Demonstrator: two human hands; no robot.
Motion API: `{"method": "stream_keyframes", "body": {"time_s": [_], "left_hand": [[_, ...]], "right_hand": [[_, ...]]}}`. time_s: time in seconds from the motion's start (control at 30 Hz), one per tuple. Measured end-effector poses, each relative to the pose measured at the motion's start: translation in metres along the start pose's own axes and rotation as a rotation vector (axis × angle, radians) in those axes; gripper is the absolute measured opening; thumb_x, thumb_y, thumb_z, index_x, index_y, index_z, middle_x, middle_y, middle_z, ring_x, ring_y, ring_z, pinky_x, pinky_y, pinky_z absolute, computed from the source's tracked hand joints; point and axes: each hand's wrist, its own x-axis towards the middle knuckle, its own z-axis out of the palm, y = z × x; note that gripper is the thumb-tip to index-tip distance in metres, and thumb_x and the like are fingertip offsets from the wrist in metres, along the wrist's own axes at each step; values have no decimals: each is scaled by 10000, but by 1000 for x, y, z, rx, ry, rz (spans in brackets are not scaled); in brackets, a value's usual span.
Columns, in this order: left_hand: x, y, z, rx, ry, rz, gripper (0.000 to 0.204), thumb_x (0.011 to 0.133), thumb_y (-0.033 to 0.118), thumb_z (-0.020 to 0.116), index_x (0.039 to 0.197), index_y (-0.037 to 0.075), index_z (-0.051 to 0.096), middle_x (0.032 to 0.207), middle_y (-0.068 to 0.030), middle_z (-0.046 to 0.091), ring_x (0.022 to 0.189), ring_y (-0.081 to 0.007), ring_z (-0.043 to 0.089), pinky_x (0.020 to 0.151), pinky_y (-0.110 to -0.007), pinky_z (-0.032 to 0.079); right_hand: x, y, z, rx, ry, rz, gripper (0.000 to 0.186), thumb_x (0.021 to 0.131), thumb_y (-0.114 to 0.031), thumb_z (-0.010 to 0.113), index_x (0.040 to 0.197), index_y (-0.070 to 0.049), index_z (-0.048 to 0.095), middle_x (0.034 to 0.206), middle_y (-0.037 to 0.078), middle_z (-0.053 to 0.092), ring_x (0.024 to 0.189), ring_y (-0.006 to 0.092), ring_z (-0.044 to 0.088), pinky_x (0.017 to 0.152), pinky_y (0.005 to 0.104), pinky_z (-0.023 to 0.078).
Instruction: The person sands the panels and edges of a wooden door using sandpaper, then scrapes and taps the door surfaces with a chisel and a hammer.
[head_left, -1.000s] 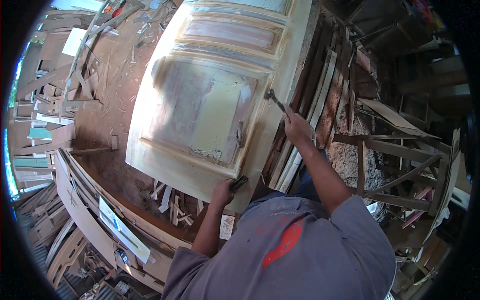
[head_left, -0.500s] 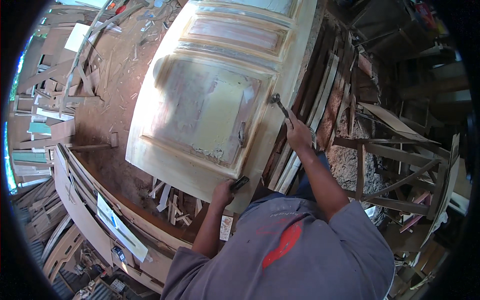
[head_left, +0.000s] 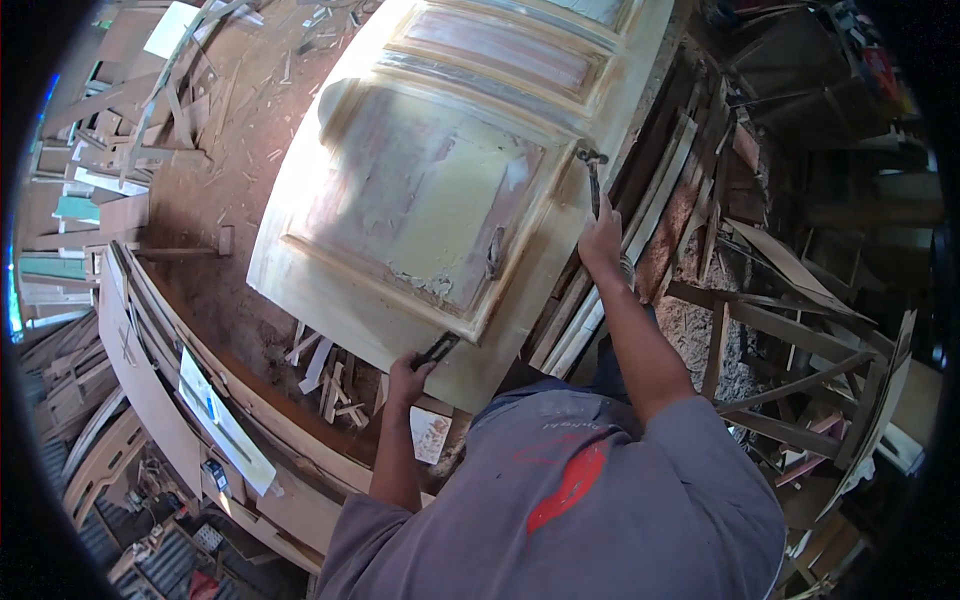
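Note:
A pale wooden panelled door (head_left: 390,335) lies before me, its lower panel (head_left: 450,215) patched with yellowish filler that is ragged at the near end. Over the door's right border, my right hand (head_left: 601,240) is closed round the handle of a hammer (head_left: 594,180), head pointing away from me. My left hand (head_left: 408,380), by the near edge, grips a dark oblong tool (head_left: 438,348) with a pale slot; its exact kind is unclear. Another small dark tool (head_left: 495,252) rests along the right side of the panel.
Long boards (head_left: 655,190) are stacked along the door's right side. A wooden frame (head_left: 780,330) stands farther right. Curved sheets (head_left: 140,340) lean at the left, with a white strip (head_left: 215,425) on them. Offcuts (head_left: 340,400) litter the ground below the door's near edge.
My right hand has moved slightly up and right with the hammer, whose head is turned differently. My left hand has shifted left with the dark tool. The view has tilted a little.

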Motion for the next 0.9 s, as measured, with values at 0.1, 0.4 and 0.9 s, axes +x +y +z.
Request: {"method": "stream_keyframes", "body": {"time_s": [0.1, 0.4, 0.9], "left_hand": [[0, 17, -7, -100, 115, -26, 276, 922, 137, 862, 1091, -50, 751, 950, -176, 811, 876, -240, 768, 822, -404, 592], [-4, 59, 15, 593, 644, 222, 342, 894, 97, 815, 1218, 7, 750, 1213, -224, 753, 1207, -417, 695, 1077, -516, 526], [3, 116, 100, -975, -214, -38, 472, 1092, 151, 720, 1497, -31, 559, 1321, -129, 741, 1155, -224, 753, 1022, -411, 621]], "right_hand": [[2, 4, 15, -33, 57, -53, 644, 992, -101, 664, 1607, -32, 487, 1293, 277, 637, 1225, 485, 610, 1081, 578, 474], [-103, -97, 93, -328, -141, -499, 449, 896, -380, 835, 1194, -66, 714, 1163, 173, 749, 1199, 400, 669, 1076, 570, 486], [-164, -57, 22, 672, -1088, 94, 285, 980, -146, 846, 1186, 8, 723, 1034, 79, 788, 937, 145, 745, 856, 339, 616]]}}
